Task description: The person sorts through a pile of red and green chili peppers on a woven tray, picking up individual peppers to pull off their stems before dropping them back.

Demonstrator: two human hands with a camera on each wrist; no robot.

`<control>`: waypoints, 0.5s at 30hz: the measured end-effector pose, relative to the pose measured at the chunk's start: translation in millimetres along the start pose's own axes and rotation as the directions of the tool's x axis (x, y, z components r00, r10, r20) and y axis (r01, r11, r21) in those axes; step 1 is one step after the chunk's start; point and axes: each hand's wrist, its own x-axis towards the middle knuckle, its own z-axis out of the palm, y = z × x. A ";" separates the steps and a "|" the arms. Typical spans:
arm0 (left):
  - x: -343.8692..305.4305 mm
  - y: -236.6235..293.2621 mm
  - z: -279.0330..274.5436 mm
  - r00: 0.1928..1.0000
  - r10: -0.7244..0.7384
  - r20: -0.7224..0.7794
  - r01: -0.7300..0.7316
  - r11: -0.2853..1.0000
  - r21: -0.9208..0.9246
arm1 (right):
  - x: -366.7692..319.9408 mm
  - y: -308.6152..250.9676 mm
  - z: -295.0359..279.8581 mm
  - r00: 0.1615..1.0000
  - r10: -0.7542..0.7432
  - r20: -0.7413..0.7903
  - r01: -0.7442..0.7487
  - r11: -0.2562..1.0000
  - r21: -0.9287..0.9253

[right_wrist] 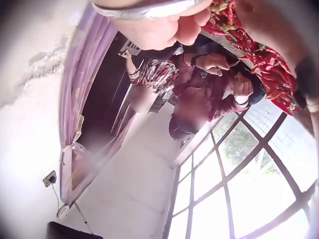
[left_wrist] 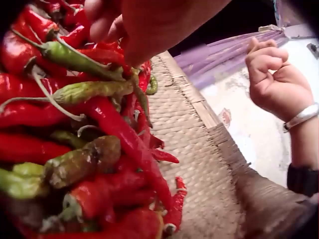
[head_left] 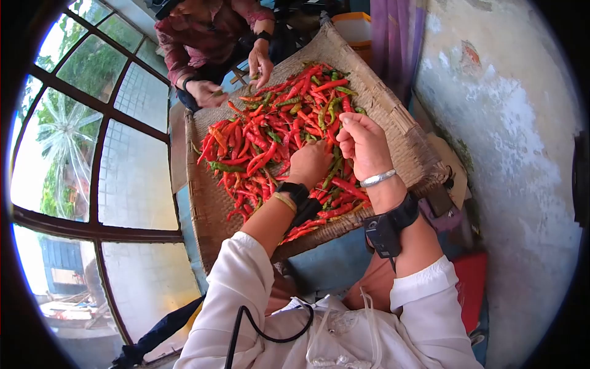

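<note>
A heap of red chili peppers [head_left: 258,138], with some green ones among them, lies on a woven tray [head_left: 399,132]. My left hand [head_left: 310,163] reaches down into the heap, its fingertips among the chilies. In the left wrist view its fingers overlap a green chili [left_wrist: 75,59] with a long stem; I cannot tell whether they grip one. My right hand [head_left: 365,144] is raised over the tray's right side, fingers curled in and thumb against them. Nothing shows in it, also in the left wrist view, where the right hand [left_wrist: 276,79] appears beyond the tray.
Across the tray a person in a red patterned shirt [head_left: 212,37] holds both hands at the heap's far edge. Windows [head_left: 132,166] line the left side. A worn plaster wall [head_left: 491,123] and a purple curtain [head_left: 396,49] stand right; an orange-rimmed container [head_left: 353,27] is behind.
</note>
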 end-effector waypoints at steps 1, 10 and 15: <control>2.0 1.2 1.2 1.000 0.008 0.004 -0.008 1.000 0.001 | 0.3 -0.8 -1.0 1.000 -0.004 -0.008 0.004 1.000 0.003; -13.8 -18.8 -7.8 0.999 0.004 0.040 0.002 0.990 -0.141 | -2.0 -2.7 -5.1 0.999 0.041 0.026 -0.040 0.999 -0.026; -34.0 -40.7 -21.3 0.992 -0.046 0.117 0.103 0.835 -0.540 | -8.0 -2.8 -6.2 0.997 0.065 0.052 -0.060 0.995 -0.084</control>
